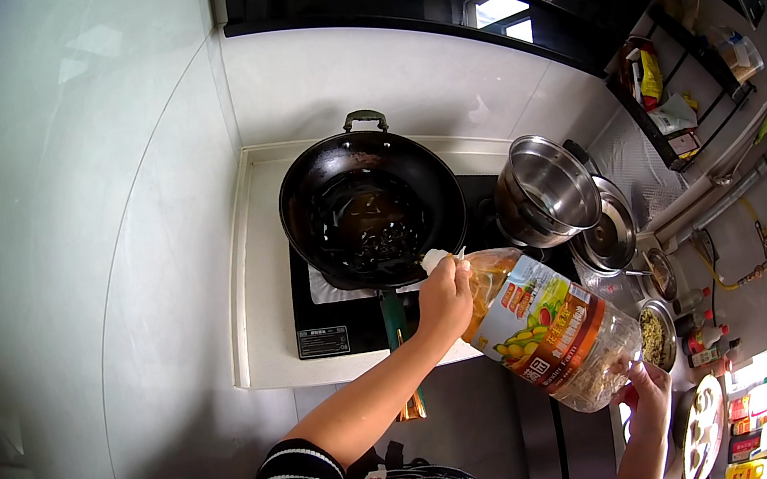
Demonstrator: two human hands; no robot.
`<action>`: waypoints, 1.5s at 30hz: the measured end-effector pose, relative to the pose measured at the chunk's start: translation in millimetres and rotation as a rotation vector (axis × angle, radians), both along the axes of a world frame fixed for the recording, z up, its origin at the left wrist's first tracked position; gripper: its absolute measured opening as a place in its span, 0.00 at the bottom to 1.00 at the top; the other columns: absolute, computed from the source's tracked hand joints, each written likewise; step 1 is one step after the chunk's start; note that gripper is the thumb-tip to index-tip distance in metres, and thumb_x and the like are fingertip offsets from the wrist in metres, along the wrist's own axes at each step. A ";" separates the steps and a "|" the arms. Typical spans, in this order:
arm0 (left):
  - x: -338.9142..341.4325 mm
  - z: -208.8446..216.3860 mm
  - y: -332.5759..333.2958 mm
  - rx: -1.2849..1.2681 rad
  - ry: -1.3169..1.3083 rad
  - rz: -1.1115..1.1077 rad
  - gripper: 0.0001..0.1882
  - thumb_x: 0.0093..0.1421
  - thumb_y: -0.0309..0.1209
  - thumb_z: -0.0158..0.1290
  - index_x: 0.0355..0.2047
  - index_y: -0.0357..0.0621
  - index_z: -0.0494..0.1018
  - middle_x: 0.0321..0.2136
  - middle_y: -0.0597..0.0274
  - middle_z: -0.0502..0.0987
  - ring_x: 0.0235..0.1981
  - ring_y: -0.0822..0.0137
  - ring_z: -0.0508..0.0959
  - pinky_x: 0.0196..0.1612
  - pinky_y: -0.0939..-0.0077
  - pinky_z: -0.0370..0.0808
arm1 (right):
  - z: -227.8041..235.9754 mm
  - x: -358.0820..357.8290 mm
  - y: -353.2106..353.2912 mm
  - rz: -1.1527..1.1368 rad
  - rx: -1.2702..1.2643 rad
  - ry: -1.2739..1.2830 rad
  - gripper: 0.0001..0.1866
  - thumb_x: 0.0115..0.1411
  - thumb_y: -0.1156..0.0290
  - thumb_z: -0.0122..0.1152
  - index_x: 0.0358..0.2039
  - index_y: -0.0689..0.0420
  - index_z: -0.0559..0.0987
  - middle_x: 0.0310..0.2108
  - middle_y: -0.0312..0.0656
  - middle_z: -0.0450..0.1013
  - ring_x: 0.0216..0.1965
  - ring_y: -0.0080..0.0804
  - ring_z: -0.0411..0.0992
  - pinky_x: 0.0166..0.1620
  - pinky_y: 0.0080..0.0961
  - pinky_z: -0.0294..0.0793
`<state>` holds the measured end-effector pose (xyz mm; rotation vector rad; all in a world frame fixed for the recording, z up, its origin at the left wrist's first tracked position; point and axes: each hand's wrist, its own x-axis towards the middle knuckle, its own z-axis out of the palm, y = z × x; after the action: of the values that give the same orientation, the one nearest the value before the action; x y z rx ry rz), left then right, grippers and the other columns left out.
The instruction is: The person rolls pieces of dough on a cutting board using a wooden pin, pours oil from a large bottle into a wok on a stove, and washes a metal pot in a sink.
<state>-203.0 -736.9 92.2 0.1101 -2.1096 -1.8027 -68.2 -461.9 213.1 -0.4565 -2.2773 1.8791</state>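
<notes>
A large clear plastic bottle of cooking oil (540, 325) with a colourful label lies tilted in both my hands, its neck toward the wok. My left hand (445, 302) is closed around its neck end, next to the white spout (435, 258). At the bottle's base, my right hand (645, 394) grips the bottom edge. The spout sits at the near right rim of a dark wok (439, 174). Inside the wok is a shiny pool of oil (369, 211) with light reflections. Toward me points the wok's green handle (396, 324), partly behind my left forearm.
The wok stands on a black cooktop (322, 326). A steel pot (548, 192) is right of it, with a pan lid (611, 232) beyond. Farther right are a bowl of chopped food (658, 336), several bottles and a round tray (702, 430). A black shelf (649, 129) hangs above.
</notes>
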 end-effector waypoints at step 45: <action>0.4 3.1 -3.3 -0.006 -0.004 0.012 0.15 0.65 0.34 0.44 0.24 0.36 0.65 0.22 0.45 0.74 0.25 0.45 0.75 0.27 0.58 0.68 | 0.2 -1.2 -2.0 -0.009 0.007 0.014 0.32 0.49 0.56 0.70 0.41 0.76 0.75 0.29 0.49 0.77 0.15 0.25 0.68 0.19 0.18 0.69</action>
<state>-202.6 -740.2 95.3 0.1249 -2.1120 -1.7907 -69.5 -463.9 213.3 -0.4500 -2.2682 1.8637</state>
